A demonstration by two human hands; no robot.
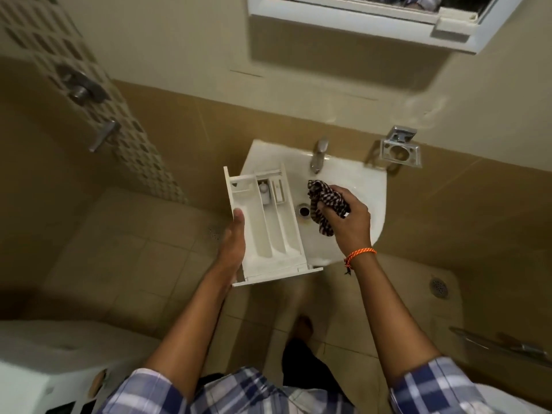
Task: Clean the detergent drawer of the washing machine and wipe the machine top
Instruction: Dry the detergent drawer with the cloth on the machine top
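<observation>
The white detergent drawer (pixel 265 225) is out of the machine, held level at the left rim of a white wash basin (pixel 367 186). Its compartments face up and look empty. My left hand (pixel 234 243) grips the drawer's left side wall, thumb on the rim. My right hand (pixel 346 219) hovers over the basin bowl, to the right of the drawer, closed on a crumpled checked cloth (pixel 324 201). The cloth hangs above the drain (pixel 304 210) and does not touch the drawer. The washing machine is not clearly in view.
A chrome tap (pixel 318 155) stands at the basin's back. To the right, a metal wall holder (pixel 400 150). A mirror cabinet (pixel 388 16) hangs above. Shower valves (pixel 82 88) on the left wall. A floor drain (pixel 439 286) lies right; a white toilet (pixel 53 354) at lower left.
</observation>
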